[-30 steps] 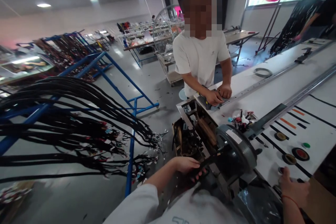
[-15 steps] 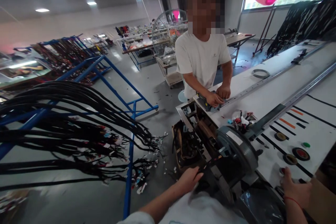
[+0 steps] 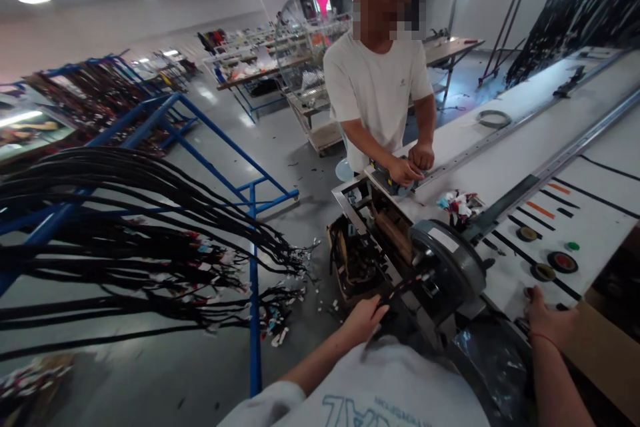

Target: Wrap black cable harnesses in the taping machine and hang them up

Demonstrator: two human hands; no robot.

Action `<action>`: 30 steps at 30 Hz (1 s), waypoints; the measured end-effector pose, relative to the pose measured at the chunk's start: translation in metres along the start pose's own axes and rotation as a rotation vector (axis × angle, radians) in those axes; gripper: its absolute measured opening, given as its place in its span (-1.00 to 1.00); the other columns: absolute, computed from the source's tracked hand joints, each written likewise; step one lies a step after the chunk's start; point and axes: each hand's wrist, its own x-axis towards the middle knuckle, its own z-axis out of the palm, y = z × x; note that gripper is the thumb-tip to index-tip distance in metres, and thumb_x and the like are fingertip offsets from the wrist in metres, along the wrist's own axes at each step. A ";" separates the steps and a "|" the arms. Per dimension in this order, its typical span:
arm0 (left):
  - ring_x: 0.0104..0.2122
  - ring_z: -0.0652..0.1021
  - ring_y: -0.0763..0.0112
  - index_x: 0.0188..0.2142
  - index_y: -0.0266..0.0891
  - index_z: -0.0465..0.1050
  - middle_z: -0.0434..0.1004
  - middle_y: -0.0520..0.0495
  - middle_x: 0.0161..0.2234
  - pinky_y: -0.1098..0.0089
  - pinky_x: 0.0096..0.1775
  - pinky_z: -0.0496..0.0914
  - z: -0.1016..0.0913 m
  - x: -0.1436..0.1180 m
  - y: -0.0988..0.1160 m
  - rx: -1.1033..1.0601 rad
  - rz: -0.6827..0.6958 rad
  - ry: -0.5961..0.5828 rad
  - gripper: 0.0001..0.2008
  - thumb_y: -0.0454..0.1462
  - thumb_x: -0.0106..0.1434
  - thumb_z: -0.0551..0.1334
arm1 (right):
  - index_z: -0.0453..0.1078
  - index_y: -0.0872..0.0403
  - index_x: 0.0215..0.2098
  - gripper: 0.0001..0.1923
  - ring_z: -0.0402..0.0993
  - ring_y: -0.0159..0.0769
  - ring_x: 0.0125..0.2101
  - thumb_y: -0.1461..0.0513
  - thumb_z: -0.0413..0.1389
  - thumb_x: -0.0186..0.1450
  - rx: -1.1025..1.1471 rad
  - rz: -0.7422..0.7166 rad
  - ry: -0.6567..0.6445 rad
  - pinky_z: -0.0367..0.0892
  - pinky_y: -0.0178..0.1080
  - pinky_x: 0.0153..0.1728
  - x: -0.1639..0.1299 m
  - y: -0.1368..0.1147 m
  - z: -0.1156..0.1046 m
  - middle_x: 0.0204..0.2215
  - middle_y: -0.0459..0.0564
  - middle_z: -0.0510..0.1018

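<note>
My left hand [image 3: 364,320] is closed around a black cable bundle [image 3: 403,290] that runs up to a grey round machine housing [image 3: 447,257]. My right hand [image 3: 550,320], with a red string on the wrist, rests at the near edge of the white worktable. Its fingers are apart, one of them at a small dark knob or button [image 3: 529,292] on the tabletop. Just beyond it are a red button [image 3: 563,261] with a black ring and a green button [image 3: 573,246].
A co-worker in a white shirt [image 3: 380,97] has both hands on a device at the table's far corner. Black cables [image 3: 150,177] hang over a blue frame [image 3: 254,267] on the left. A box of dark scraps [image 3: 350,260] and a cardboard box [image 3: 607,347] sit by the table.
The head view has tilted down and shifted a little, so more of my shirt shows. Both hands stay at about the same places; the co-worker's hands remain at the device.
</note>
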 end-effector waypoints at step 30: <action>-0.32 0.52 0.29 -0.31 -0.25 0.40 0.53 -0.09 -0.38 0.36 -0.22 0.36 0.013 0.041 0.037 0.001 0.057 -0.016 -0.67 -0.10 0.42 0.01 | 0.21 0.24 0.23 -0.14 0.40 0.28 0.08 -0.12 0.24 0.18 -0.020 0.056 0.047 0.30 0.16 0.06 -0.011 -0.009 -0.006 0.09 0.47 0.42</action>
